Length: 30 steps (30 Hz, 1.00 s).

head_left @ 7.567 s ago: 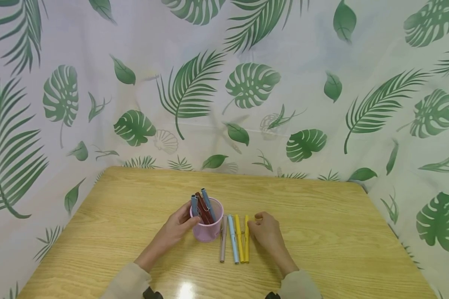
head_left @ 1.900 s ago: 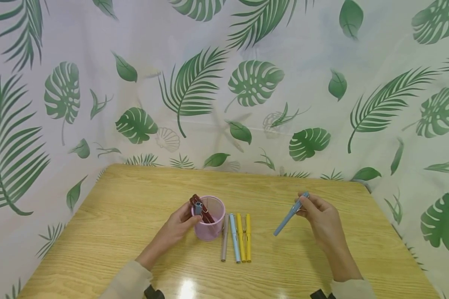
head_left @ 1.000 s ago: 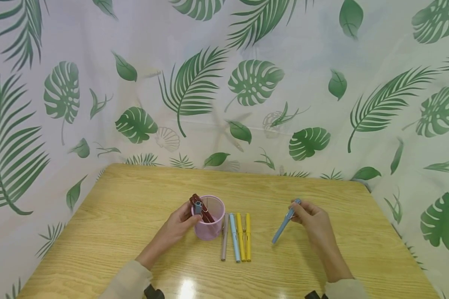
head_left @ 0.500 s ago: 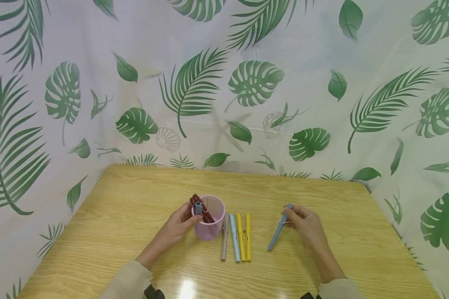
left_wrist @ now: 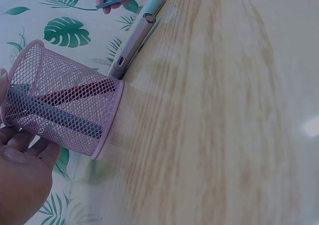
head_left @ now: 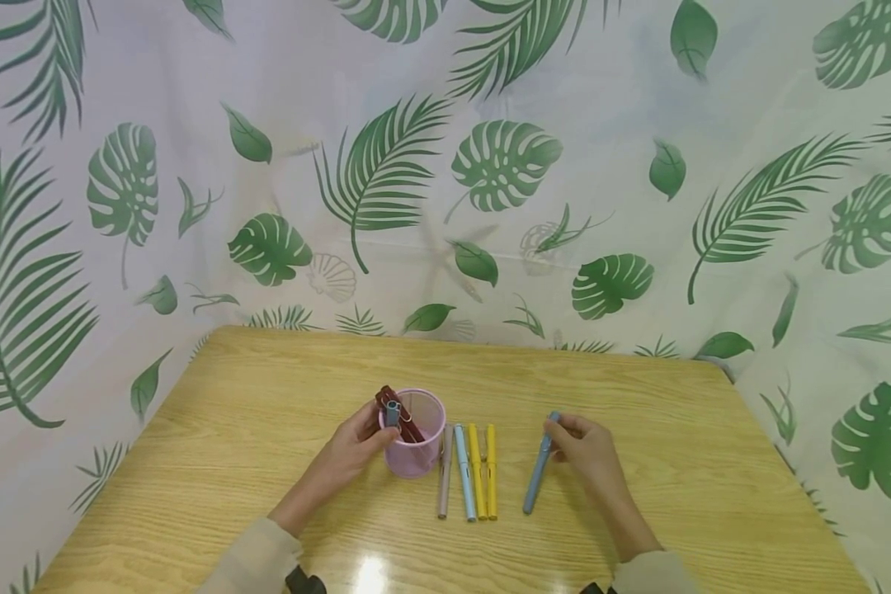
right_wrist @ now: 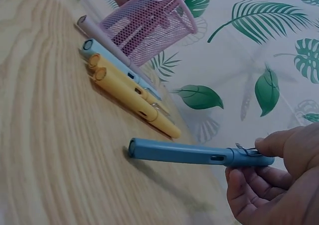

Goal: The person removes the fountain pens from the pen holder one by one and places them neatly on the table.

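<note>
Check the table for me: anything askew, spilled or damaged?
Nothing stands out: the pink mesh cup is upright; four loose pens lie side by side. One blue pen slants, but the right hand holds it.

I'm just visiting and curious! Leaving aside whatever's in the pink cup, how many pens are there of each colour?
Yellow pens: 2
Light blue pen: 1
Greyish-mauve pen: 1
Darker blue pen: 1
Total outside the pink cup: 5
</note>
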Motion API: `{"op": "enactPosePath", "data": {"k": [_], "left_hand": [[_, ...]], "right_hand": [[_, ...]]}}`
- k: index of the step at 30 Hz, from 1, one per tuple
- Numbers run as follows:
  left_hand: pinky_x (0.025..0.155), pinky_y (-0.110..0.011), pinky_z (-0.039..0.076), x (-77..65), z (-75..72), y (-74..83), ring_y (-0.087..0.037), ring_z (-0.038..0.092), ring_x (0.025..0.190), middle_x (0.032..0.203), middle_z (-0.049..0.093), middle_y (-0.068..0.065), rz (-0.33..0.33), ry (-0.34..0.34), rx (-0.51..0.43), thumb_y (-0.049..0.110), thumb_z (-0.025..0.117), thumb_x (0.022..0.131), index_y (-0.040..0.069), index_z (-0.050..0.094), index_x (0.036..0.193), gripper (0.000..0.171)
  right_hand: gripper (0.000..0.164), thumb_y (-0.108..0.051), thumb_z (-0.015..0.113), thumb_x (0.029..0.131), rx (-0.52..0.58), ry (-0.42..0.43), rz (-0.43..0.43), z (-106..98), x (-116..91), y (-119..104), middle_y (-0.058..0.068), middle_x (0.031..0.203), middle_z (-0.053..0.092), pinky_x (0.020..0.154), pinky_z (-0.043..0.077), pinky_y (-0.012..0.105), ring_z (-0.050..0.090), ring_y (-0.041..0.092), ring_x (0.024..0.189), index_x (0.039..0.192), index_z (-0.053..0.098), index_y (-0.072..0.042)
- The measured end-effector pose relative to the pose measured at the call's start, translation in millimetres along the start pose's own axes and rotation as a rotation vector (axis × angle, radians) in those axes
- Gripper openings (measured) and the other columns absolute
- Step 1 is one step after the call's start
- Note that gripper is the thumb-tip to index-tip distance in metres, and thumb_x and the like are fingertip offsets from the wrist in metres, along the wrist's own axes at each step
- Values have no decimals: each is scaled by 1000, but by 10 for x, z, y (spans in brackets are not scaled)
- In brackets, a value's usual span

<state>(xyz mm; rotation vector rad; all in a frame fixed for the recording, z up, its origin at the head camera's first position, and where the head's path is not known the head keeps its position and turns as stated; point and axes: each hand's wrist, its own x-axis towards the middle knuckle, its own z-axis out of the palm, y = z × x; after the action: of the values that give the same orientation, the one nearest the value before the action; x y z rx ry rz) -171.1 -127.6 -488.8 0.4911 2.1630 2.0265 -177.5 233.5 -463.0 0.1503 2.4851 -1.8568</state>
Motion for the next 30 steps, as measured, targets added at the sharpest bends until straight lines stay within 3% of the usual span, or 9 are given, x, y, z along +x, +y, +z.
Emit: {"op": "enactPosePath", "data": {"k": [18, 30], "left_hand": [[119, -40, 35, 9, -4, -8, -38, 35, 148, 159, 38, -25, 13, -9, -11, 15, 59, 107, -2, 25, 162, 67], [118, -39, 35, 15, 14, -1, -39, 35, 148, 160, 35, -27, 5, -2, -35, 11, 58, 107, -4, 23, 162, 67]], "right_hand": [[35, -9, 67, 100, -103, 66, -8, 301, 31, 77, 18, 93, 73, 54, 58, 26, 64, 15, 61, 125, 63, 16], [38, -9, 67, 99, -198, 80, 0, 425, 81, 94, 22, 95, 73, 50, 57, 26, 64, 16, 58, 124, 61, 17]]}}
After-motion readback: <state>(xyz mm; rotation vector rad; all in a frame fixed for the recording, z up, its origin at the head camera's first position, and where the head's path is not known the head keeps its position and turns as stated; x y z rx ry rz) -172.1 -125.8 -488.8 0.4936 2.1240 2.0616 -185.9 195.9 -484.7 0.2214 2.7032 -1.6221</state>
